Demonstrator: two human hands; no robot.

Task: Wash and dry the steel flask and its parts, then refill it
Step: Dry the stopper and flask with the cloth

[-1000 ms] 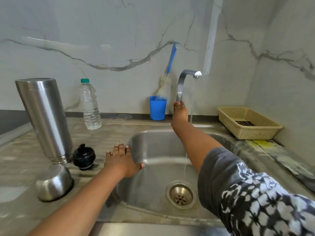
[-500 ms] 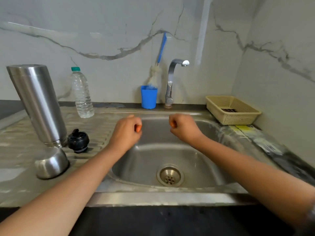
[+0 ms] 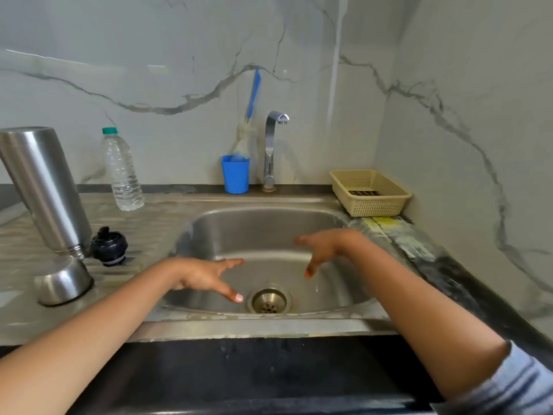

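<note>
Our left hand [image 3: 206,277] and right hand [image 3: 323,250] hover empty, fingers spread, over the sink [image 3: 269,324]. Left of them, the flask [image 3: 45,190] stands on the steel bench [image 3: 155,223].

Sink basin [image 3: 269,229] open; tap [image 3: 270,151], blue cup [image 3: 235,175] line rear rim; flask [image 3: 45,190], stopper [image 3: 109,245], steel cap [image 3: 62,280] crowd left drainboard [image 3: 149,229]; basket [image 3: 369,202] right.

Your right hand [image 3: 322,250] motion-blurred. Dark item [image 3: 364,193] in basket [image 3: 371,206] too small to identify. Brush [image 3: 244,142] head half hidden in blue cup [image 3: 235,176].

Left hand [image 3: 206,275] and right hand [image 3: 321,250] hang empty, fingers spread downward.
</note>
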